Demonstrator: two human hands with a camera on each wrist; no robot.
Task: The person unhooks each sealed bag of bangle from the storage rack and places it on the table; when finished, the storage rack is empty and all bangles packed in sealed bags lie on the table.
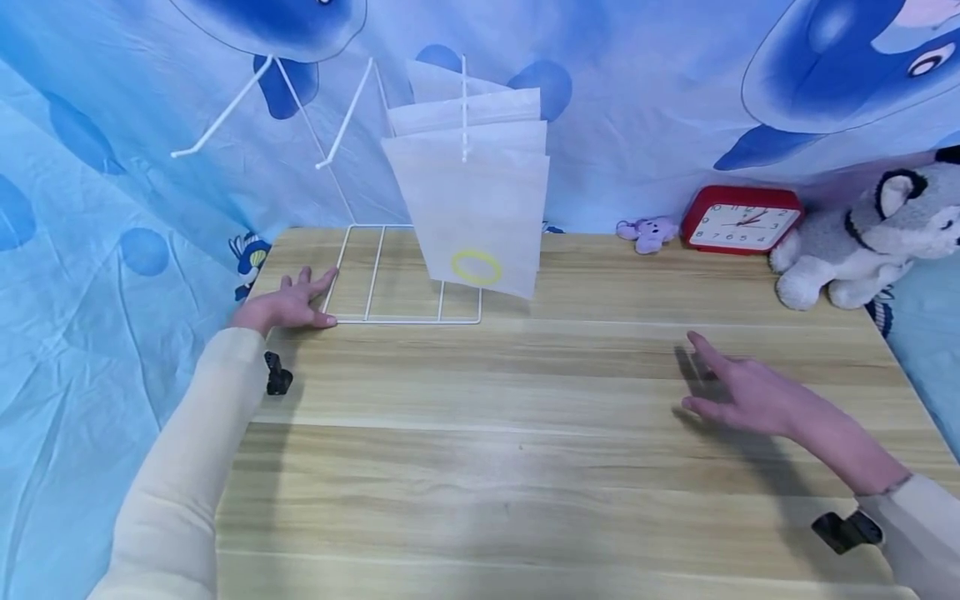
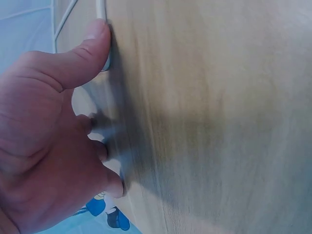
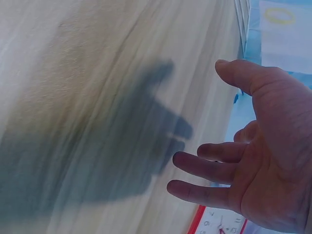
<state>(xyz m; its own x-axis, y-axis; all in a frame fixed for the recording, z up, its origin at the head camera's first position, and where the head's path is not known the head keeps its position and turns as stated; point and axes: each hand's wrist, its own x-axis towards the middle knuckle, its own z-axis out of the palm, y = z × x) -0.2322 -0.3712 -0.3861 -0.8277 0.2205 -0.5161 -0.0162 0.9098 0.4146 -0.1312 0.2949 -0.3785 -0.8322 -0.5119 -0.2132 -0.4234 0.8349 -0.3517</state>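
Observation:
A white wire rack stands at the back left of the wooden table, with upright arms ending in hooks. Several white paper sheets hang from its right hook, the front one bearing a yellow ring near the bottom. My left hand is at the left end of the rack's base, fingers spread. In the left wrist view, the thumb lies along the front rod at the corner. Over the right half of the table, my right hand holds nothing, its fingers extended and its shadow on the wood below.
A red clock stands at the back right, between a small purple plush toy and a grey and white plush dog. Blue printed cloth hangs behind the table.

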